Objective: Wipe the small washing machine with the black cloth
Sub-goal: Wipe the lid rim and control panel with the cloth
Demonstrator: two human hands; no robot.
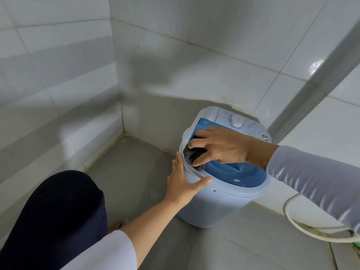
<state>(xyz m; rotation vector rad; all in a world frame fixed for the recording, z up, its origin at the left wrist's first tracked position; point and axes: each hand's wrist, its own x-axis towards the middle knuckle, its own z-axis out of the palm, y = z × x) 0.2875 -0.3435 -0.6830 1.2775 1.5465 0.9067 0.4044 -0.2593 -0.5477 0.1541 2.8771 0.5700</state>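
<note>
Your right hand (220, 146) grips the bunched black cloth (194, 155), pressing it on the blue lid (233, 175) of the small washing machine (220, 203), which stands on the tiled floor (136, 172). Your left hand (182, 184), fingers straight, braces its side.

**What the view keeps back**

Most of the black cloth (191, 155) lies bunched under the right hand (220, 146), so only a dark wad shows between thumb and fingers; its full shape cannot be told. That hand also covers the middle of the blue lid (233, 175). The print on the control panel (251, 125) beside the dial is too small to read (a few grey marks, nothing more). The left hand (183, 184) hides part of the washing machine's (224, 203) rim and wall. The hose (292, 221) runs out at the right edge, its end unseen. Both sleeves and the dark knee (58, 211) are cut off by the frame's edges.
</note>
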